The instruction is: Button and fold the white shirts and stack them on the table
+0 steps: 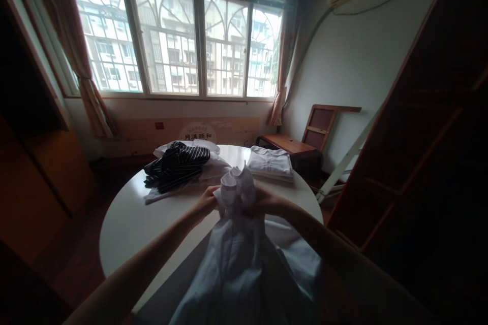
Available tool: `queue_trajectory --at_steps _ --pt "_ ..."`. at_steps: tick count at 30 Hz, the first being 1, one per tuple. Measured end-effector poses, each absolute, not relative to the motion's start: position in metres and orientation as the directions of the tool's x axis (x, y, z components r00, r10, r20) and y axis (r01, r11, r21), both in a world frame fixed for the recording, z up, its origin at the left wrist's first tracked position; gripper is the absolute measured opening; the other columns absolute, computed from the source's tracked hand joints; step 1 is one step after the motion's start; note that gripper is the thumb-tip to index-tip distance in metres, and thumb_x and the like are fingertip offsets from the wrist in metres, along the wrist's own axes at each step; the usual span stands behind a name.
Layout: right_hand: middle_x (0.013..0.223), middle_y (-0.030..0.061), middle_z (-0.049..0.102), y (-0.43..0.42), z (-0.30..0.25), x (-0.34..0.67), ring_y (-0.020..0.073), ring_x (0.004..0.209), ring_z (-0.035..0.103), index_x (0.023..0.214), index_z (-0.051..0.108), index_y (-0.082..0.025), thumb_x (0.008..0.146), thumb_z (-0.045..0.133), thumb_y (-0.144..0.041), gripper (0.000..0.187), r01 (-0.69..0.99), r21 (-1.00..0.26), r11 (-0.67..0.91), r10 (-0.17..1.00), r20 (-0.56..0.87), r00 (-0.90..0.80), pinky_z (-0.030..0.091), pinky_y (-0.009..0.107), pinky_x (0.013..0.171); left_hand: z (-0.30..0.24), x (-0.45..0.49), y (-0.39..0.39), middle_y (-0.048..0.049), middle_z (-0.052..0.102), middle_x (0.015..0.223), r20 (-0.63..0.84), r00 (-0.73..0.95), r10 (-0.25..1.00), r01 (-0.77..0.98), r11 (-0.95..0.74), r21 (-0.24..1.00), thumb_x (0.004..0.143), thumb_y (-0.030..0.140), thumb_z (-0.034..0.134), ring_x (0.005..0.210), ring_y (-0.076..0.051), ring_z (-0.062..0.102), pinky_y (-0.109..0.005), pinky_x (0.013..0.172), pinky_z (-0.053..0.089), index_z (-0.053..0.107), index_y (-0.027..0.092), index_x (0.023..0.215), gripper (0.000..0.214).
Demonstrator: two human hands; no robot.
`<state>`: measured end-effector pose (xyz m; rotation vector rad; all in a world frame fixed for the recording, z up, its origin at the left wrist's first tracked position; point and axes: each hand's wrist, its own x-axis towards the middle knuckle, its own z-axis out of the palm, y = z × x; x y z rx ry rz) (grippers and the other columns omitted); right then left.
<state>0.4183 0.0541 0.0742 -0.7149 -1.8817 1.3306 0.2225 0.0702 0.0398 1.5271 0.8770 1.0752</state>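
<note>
A white shirt [236,249] hangs from my two hands over the near edge of the round table, its collar end bunched at the top. My left hand [209,200] grips the cloth on the left side, fingers partly hidden behind it. On the other side, my right hand [263,200] is closed on the same shirt, its fingertips covered by folds. The lower part of the shirt drapes toward me, and a sleeve spreads out to the right. Beyond my hands lie a folded white stack of clothes [270,163] and a black striped garment [179,162] heaped on white cloth.
The white round table [129,228] stands before me. Behind it are a low wooden cabinet [292,143] and windows [168,40] with tied curtains [91,96]. A dark wooden piece of furniture [396,172] leans in at right; an orange-brown cabinet [49,188] stands at left.
</note>
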Motion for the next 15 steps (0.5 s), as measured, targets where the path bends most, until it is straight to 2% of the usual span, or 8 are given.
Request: queue_trajectory --at_steps 3,5,7,9,10,12,15 --pt "0.093 0.0038 0.065 0.058 0.056 0.428 0.0211 0.083 0.057 0.099 0.063 -0.015 0.05 0.073 -0.02 0.051 0.332 -0.87 0.365 0.803 0.113 -0.586 0.047 0.029 0.068 0.049 0.22 0.072 0.0019 0.047 0.051 0.269 0.284 0.92 -0.015 -0.276 0.961 0.058 0.035 0.063 0.052 -0.009 0.041 -0.022 0.049 0.034 0.048 0.015 0.049 0.027" --pt "0.084 0.0023 0.067 0.059 0.045 0.434 0.0218 0.078 0.058 0.086 0.068 -0.017 0.05 0.071 -0.017 0.037 0.561 -0.74 0.372 0.854 0.037 -0.519 0.047 0.029 0.065 0.054 0.215 0.074 0.0028 0.044 0.051 0.336 0.205 0.919 0.028 -0.349 0.937 0.058 0.034 0.061 0.051 -0.009 0.038 -0.022 0.049 0.032 0.042 0.016 0.048 0.028" --pt "0.076 0.0026 0.068 0.06 0.04 0.442 0.0234 0.075 0.059 0.075 0.069 -0.018 0.05 0.07 -0.014 0.026 0.752 -0.563 0.343 0.918 0.031 -0.395 0.045 0.03 0.064 0.059 0.207 0.076 0.0041 0.042 0.051 0.372 0.179 0.911 0.139 -0.398 0.907 0.06 0.03 0.059 0.05 -0.008 0.036 -0.021 0.048 0.03 0.041 0.017 0.049 0.026" --pt "0.072 0.0057 0.068 0.063 0.043 0.451 0.0259 0.074 0.06 0.069 0.068 -0.018 0.055 0.066 -0.015 0.014 0.856 -0.449 0.258 0.966 0.11 -0.234 0.044 0.033 0.065 0.064 0.195 0.075 0.0048 0.044 0.053 0.333 0.269 0.904 0.248 -0.399 0.883 0.06 0.029 0.062 0.051 -0.008 0.038 -0.019 0.047 0.029 0.047 0.016 0.053 0.021" --pt "0.072 0.0077 0.068 0.065 0.046 0.456 0.0268 0.075 0.06 0.068 0.067 -0.017 0.06 0.063 -0.017 0.01 0.86 -0.459 0.222 0.972 0.171 -0.16 0.044 0.034 0.066 0.066 0.189 0.073 0.0045 0.047 0.055 0.272 0.349 0.897 0.289 -0.379 0.879 0.059 0.029 0.065 0.052 -0.008 0.041 -0.019 0.047 0.03 0.052 0.015 0.057 0.02" --pt "0.074 0.0106 0.068 0.069 0.057 0.464 0.0267 0.077 0.061 0.069 0.066 -0.016 0.069 0.057 -0.022 0.011 0.757 -0.614 0.222 0.961 0.268 -0.064 0.045 0.035 0.067 0.071 0.175 0.07 0.003 0.055 0.06 0.093 0.51 0.855 0.344 -0.303 0.889 0.054 0.03 0.071 0.054 -0.01 0.047 -0.019 0.047 0.034 0.061 0.014 0.067 0.023" --pt "0.077 0.0112 0.068 0.075 0.073 0.469 0.0237 0.075 0.063 0.076 0.065 -0.015 0.074 0.054 -0.03 0.019 0.393 -0.878 0.273 0.961 0.263 -0.079 0.048 0.035 0.067 0.073 0.157 0.069 0.0011 0.06 0.059 -0.139 0.612 0.778 0.452 -0.201 0.869 0.05 0.031 0.075 0.052 -0.012 0.051 -0.02 0.047 0.037 0.068 0.013 0.068 0.027"
